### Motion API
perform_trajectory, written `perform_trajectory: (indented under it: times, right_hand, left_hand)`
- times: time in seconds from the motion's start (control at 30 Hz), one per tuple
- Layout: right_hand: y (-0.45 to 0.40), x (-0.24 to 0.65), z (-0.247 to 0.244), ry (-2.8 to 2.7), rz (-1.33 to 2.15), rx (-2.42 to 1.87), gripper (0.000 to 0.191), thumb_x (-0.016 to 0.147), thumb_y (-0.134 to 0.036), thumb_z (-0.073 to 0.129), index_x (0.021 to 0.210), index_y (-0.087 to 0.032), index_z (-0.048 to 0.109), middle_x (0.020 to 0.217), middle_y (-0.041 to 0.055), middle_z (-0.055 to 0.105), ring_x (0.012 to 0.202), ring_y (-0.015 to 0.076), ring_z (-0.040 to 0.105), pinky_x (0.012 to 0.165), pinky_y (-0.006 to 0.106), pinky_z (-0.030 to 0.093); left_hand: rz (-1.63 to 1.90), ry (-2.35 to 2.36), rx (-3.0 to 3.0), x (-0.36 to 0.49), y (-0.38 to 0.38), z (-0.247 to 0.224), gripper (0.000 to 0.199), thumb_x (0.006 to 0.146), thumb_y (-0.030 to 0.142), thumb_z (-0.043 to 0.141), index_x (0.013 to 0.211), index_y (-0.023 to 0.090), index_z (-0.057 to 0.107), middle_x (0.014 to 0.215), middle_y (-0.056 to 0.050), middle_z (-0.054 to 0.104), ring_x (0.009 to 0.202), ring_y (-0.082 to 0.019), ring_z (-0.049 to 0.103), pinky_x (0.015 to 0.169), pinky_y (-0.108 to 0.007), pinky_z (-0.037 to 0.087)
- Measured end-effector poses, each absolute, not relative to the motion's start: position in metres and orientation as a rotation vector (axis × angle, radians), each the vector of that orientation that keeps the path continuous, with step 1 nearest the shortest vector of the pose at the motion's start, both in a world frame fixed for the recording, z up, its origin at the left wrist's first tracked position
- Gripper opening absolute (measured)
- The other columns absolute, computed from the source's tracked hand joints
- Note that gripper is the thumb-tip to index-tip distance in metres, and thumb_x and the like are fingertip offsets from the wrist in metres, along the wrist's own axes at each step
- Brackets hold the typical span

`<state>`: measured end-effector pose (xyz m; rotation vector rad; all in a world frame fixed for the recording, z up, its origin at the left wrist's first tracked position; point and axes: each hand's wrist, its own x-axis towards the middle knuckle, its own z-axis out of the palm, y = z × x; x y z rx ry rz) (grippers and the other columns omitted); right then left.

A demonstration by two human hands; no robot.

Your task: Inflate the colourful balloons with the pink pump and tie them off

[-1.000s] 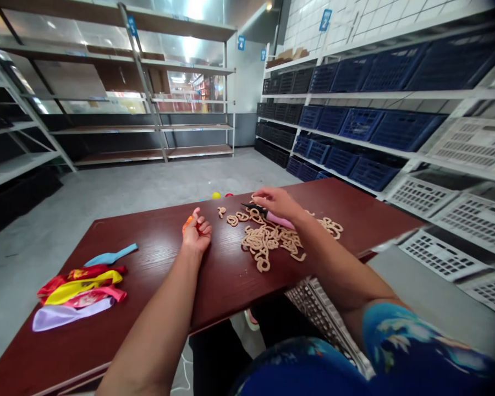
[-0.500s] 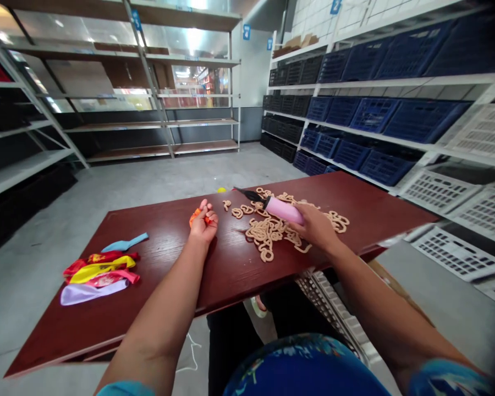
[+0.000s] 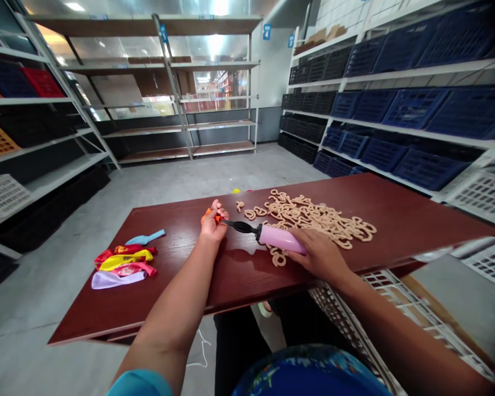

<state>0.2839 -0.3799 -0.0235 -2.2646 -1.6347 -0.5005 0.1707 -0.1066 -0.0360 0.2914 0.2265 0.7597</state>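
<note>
Just above the middle of a dark red table point(image 3: 400, 203), the right hand point(image 3: 318, 254) is closing around the rear of a pink pump point(image 3: 278, 237), thumb and fingers wrapping its body. The pump is lying nearly level, seemingly so that its black nozzle point(image 3: 241, 226) is pointing straight at the left hand point(image 3: 212, 226). That hand is resting palm up, fingers curling loosely, almost closed, over an orange balloon point(image 3: 207, 215), probably steadying it where the nozzle tip is meeting it; the fingers are hiding the exact contact.

Beneath and beyond the pump, tan twisted loops point(image 3: 313, 214) are spreading in a loose heap. Left of the left hand, well apart from it, flat balloons are lying close together: light blue point(image 3: 144, 238), red, yellow point(image 3: 126, 259), pink and lavender point(image 3: 117, 279), perhaps laid out for easy reach. Farther out, metal shelves point(image 3: 218, 125) are standing behind the table, and blue crates point(image 3: 412, 107) are lining the right.
</note>
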Motion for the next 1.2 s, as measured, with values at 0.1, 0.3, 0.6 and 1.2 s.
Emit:
perform_trajectory:
  times: [0.1, 0.3, 0.6, 1.2]
  right_hand:
    - [-0.375, 0.282, -0.026, -1.613, -0.495, -2.279, 0.047, 0.077, -0.043, 0.055, 0.117, -0.019, 0.049, 0.105, 0.0094, 0.059, 0.095, 0.0239, 0.053, 0.08, 0.036, 0.04]
    - [-0.357, 0.273, -0.024, -1.59, -0.447, -2.274, 0.047, 0.077, -0.043, 0.054, 0.118, -0.021, 0.047, 0.104, 0.0088, 0.059, 0.093, 0.0236, 0.052, 0.079, 0.035, 0.038]
    - [-0.312, 0.263, -0.01, -1.701, -0.375, -2.219, 0.046, 0.076, -0.042, 0.057, 0.115, -0.019, 0.049, 0.104, 0.0103, 0.058, 0.095, 0.0232, 0.051, 0.083, 0.033, 0.035]
    - [-0.251, 0.314, -0.024, -1.709, -0.326, -2.147, 0.049, 0.07, -0.06, 0.055, 0.096, -0.019, 0.05, 0.093, 0.0074, 0.058, 0.084, 0.0204, 0.054, 0.069, 0.029, 0.034]
  left_hand:
    - [0.799, 0.255, 0.371, 0.173, -0.11, -0.036, 0.021, 0.08, 0.001, 0.041, 0.089, 0.015, 0.054, 0.071, -0.001, 0.051, 0.05, -0.003, 0.043, 0.049, -0.016, 0.038]
    - [0.913, 0.29, 0.462, 0.178, -0.114, -0.036, 0.018, 0.078, 0.003, 0.049, 0.089, 0.016, 0.053, 0.069, -0.001, 0.053, 0.053, -0.006, 0.047, 0.049, -0.018, 0.038]
    - [0.858, 0.269, 0.271, 0.167, -0.099, -0.033, 0.015, 0.087, 0.024, 0.044, 0.076, 0.016, 0.051, 0.05, 0.005, 0.038, 0.044, -0.005, 0.04, 0.048, -0.019, 0.038]
    - [0.971, 0.196, 0.568, 0.168, -0.098, 0.009, 0.016, 0.082, 0.031, 0.052, 0.076, 0.016, 0.053, 0.06, 0.002, 0.046, 0.048, -0.006, 0.043, 0.051, -0.021, 0.039]
